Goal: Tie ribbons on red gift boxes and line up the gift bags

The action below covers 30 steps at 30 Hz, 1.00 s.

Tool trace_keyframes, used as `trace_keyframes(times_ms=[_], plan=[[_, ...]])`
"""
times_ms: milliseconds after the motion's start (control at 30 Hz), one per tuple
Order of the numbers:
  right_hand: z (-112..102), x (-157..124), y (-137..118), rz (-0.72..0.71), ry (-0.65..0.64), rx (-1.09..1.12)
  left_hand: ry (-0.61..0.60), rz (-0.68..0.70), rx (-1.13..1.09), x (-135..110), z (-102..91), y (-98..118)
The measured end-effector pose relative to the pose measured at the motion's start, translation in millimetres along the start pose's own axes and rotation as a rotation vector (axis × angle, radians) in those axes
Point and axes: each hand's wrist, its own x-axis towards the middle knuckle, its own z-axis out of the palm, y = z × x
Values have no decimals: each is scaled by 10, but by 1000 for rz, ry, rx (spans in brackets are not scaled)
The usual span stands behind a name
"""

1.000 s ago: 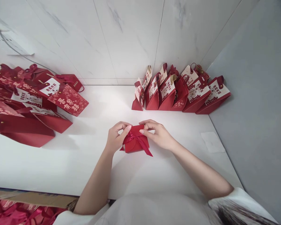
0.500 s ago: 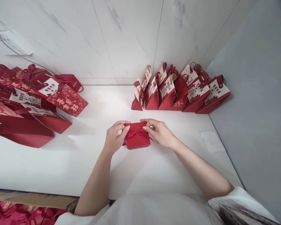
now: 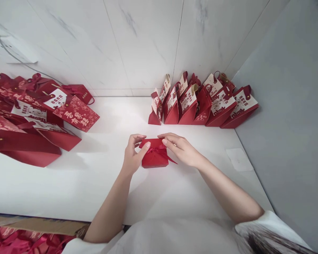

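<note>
A small red gift box [image 3: 154,161] stands on the white table in front of me, with a glossy red ribbon [image 3: 159,152] tied in a bow across its front. My left hand [image 3: 134,152] grips the box's left side, thumb on the front by the bow and fingers behind the top edge. On the opposite side, my right hand [image 3: 180,147] holds the upper right corner between thumb and fingers. One ribbon tail hangs out to the right, below that hand. The fingertips behind the box are partly hidden.
Red and white gift bags [image 3: 188,102] stand in a row by the wall. Many more red bags [image 3: 39,120] crowd the table's left side. A white paper [image 3: 240,159] lies near the right edge. A cardboard box [image 3: 37,224] of red ribboned items sits at the lower left.
My left hand has shifted slightly right, its thumb now closer to the bow. The ribbon's right tail now lies further out over the box's front. The box has moved a little left.
</note>
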Motion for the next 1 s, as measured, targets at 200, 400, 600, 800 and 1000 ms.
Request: trace_keyframes(times_ms=[200,400,600,800,1000], plan=[[-38,-9,50,83,-18,-77,-155,-140,-123,-32,48,-10],[-38,-2,49,40,-80,-62,-254,-223,-183,13,2,-13],[29,16,96,44,-41,-25,-289,-235,-195,12,16,10],[-47,-24,110,126,-38,-58,-588,-100,-120,49,-332,25],[-309,-97,159,125,-260,-20,-730,71,138,75,-642,-69]])
